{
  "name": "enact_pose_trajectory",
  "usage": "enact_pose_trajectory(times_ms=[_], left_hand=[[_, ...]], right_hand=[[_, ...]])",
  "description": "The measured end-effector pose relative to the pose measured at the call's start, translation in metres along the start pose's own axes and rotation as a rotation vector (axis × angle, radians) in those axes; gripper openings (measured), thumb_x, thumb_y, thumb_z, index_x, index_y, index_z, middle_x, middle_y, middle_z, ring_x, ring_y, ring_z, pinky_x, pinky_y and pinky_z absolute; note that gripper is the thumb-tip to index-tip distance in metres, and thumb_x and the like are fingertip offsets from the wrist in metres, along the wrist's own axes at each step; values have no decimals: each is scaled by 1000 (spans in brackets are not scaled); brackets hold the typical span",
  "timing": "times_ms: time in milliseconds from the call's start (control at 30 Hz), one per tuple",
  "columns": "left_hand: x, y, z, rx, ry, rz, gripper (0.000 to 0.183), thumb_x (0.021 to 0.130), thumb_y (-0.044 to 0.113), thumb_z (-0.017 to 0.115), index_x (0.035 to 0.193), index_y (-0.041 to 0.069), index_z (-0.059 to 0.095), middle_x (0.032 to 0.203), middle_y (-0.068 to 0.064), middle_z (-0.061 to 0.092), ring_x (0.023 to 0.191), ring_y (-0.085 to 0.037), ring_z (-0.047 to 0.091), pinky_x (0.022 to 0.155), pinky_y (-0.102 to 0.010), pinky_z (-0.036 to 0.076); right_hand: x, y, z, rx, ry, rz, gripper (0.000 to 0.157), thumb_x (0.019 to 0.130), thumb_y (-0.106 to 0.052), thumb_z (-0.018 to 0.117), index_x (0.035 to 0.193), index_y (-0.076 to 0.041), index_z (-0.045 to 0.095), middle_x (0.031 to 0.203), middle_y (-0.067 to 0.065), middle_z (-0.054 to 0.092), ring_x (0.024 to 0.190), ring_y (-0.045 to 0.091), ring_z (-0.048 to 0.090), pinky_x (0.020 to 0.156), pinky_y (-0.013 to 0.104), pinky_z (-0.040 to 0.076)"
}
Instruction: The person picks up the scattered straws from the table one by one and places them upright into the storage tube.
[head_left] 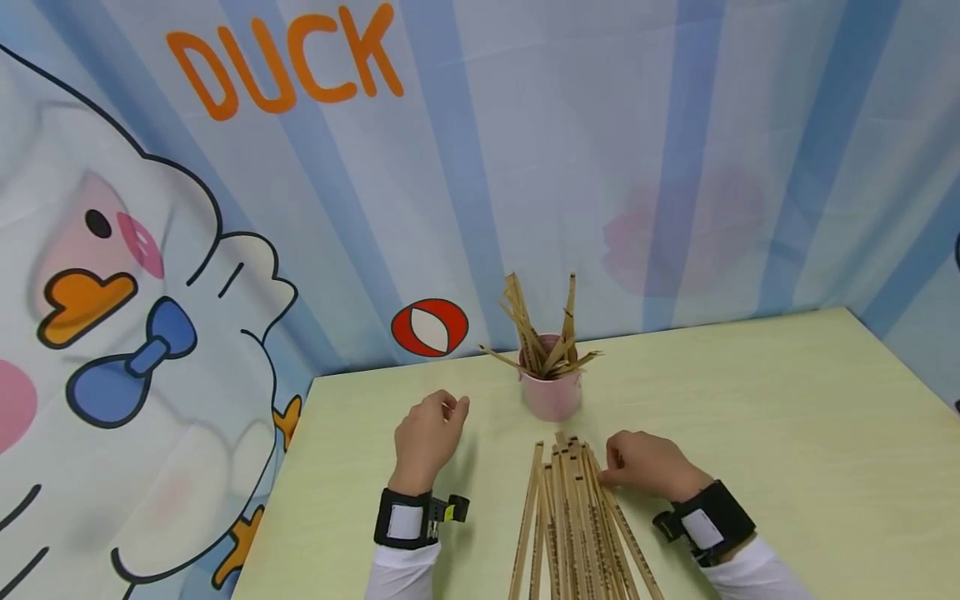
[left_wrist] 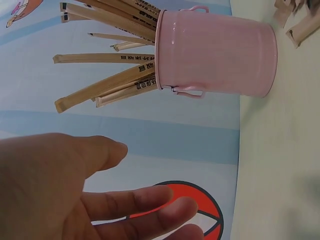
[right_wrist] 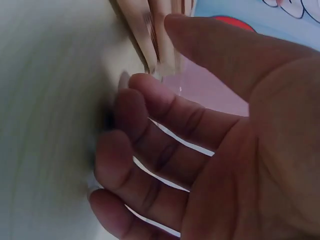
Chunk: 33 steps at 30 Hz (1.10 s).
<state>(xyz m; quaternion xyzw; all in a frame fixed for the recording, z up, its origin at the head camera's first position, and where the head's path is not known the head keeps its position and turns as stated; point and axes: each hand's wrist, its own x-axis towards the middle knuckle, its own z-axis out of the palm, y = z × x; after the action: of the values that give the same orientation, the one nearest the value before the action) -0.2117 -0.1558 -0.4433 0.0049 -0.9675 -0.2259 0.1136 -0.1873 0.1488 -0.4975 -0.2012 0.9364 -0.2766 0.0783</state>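
Observation:
A loose bundle of brown paper-wrapped straws (head_left: 573, 521) lies lengthwise on the table, its far ends uneven. At the bundle's right side is my right hand (head_left: 651, 463), fingertips right at the outermost straw. In the right wrist view its fingers (right_wrist: 165, 112) bend loosely, with the thumb held apart from them and nothing between. My left hand (head_left: 429, 437) hovers left of the bundle, holding nothing; its thumb (left_wrist: 102, 152) and fingers are relaxed and spread. Behind the bundle stands a small pink bucket (head_left: 553, 397), upright, with several more wrapped straws (left_wrist: 112, 75) sticking out at different angles.
The pale yellow-green table (head_left: 787, 417) ends at the back against a hanging blue striped cloth (head_left: 555, 167) printed with a duck. The bucket's small side handles (left_wrist: 190, 92) show in the left wrist view. Black camera straps sit on both wrists.

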Motion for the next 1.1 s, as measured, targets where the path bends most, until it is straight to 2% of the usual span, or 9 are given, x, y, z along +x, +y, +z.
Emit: enact_pose_trajectory(times_ms=[233,533,800,933,1100], left_hand=[[-1,1,2,-8,-6,12,34,90,42,54,86,10,66,66,3,57,52,-12,49,46,-29,41],[0,1,5,-4,-20,1,35,90,42,53,85,11,68,65,3,56,53,-13,49,47,-29,41],[0,2,5,-17,-26,-8,36,90,42,54,86,10,70,65,2,57,53,-13,49,48,-29,42],[0,1,5,-19,-22,0,36,90,42,54,86,10,70,67,3,59,53,-12,49,47,-28,42],[-2,2,3,-31,-9,23,35,90,42,54,86,11,71,69,3,62,52,-10,50,46,-28,42]], right_hand=[[3,-3,11,-63,9,34,24,73,-24,69,60,-17,50,52,-7,44,48,9,41,46,27,31],[3,-14,13,-105,34,63,21,72,-18,64,57,-16,51,48,-8,42,45,9,39,43,26,27],[4,-15,14,-92,31,60,18,71,-18,63,58,-16,50,48,-8,42,44,9,39,42,26,28],[5,-12,15,-77,34,35,21,70,-18,61,53,-17,49,45,-11,36,42,7,34,42,25,24],[2,-9,3,-32,65,18,25,73,-15,58,51,-18,46,45,-12,29,42,7,28,43,25,20]])
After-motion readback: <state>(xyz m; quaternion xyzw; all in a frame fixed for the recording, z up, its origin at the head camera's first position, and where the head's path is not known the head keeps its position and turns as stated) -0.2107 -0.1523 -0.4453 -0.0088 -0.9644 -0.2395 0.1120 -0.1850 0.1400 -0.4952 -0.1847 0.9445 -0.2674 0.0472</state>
